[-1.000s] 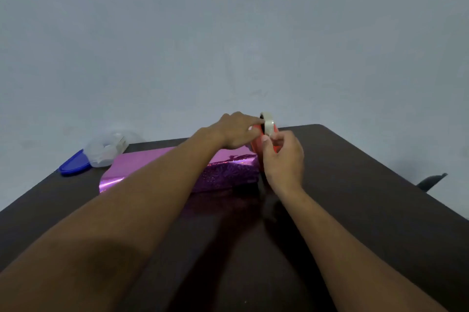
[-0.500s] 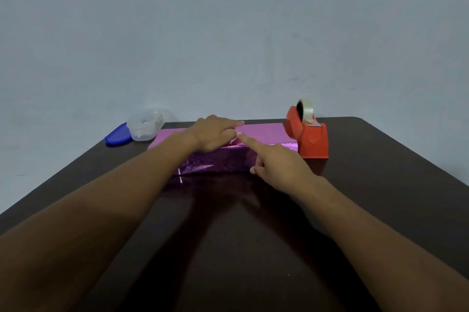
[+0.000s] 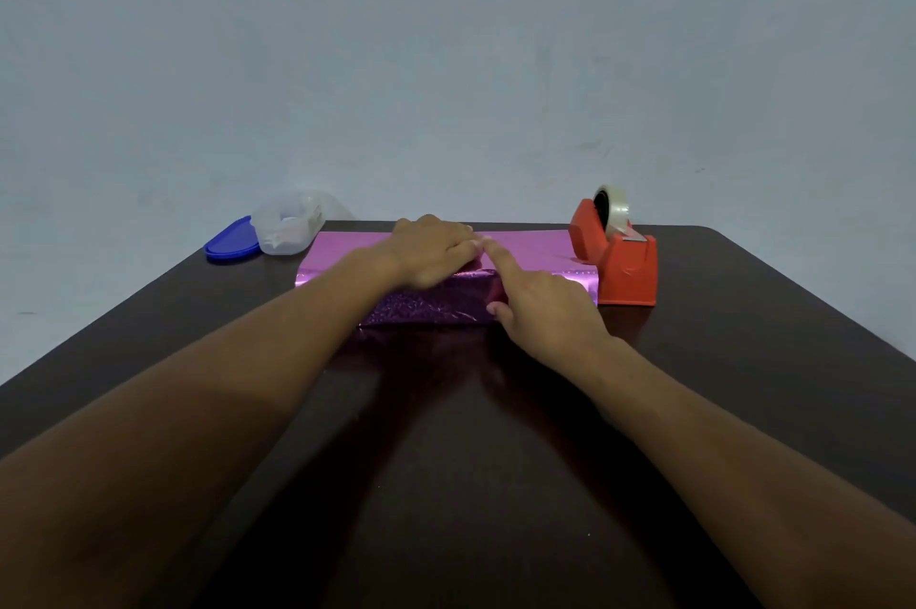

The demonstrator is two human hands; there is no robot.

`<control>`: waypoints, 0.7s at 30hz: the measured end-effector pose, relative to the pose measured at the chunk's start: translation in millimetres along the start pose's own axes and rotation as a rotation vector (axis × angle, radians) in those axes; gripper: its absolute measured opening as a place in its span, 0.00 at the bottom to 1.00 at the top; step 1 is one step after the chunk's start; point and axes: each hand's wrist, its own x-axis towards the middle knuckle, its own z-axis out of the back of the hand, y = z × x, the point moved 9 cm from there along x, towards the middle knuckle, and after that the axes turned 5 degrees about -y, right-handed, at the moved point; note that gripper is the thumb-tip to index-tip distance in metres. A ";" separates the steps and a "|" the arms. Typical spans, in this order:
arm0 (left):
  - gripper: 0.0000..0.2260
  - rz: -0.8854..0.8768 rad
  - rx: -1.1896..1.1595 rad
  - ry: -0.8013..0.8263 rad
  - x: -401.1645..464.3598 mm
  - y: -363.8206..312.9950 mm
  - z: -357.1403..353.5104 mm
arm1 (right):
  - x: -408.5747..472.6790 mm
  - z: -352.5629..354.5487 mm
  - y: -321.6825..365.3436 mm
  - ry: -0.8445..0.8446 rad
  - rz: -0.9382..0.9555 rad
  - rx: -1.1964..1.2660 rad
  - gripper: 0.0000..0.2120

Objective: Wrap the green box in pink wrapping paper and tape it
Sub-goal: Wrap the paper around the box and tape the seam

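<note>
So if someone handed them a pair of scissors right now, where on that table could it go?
Bare table lies right of the red tape dispenser and along the near edge beside both forearms. The far strip is crowded: blue lid, clear container, pink wrapping paper, both hands.

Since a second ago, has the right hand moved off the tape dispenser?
Yes. The right hand left the red tape dispenser, which stands on the table, and went left; its forefinger now presses the pink wrapping paper beside the left hand.
</note>
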 end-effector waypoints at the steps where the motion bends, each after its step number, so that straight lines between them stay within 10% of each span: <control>1: 0.25 -0.004 -0.006 -0.003 0.1 -0.3 0.2 | 0.7 -0.4 0.3 -0.009 0.000 -0.020 0.38; 21: 0.29 -0.048 0.063 0.019 -1.9 -9.1 10.1 | -11.5 39.2 -16.4 -0.133 -0.055 -0.285 0.34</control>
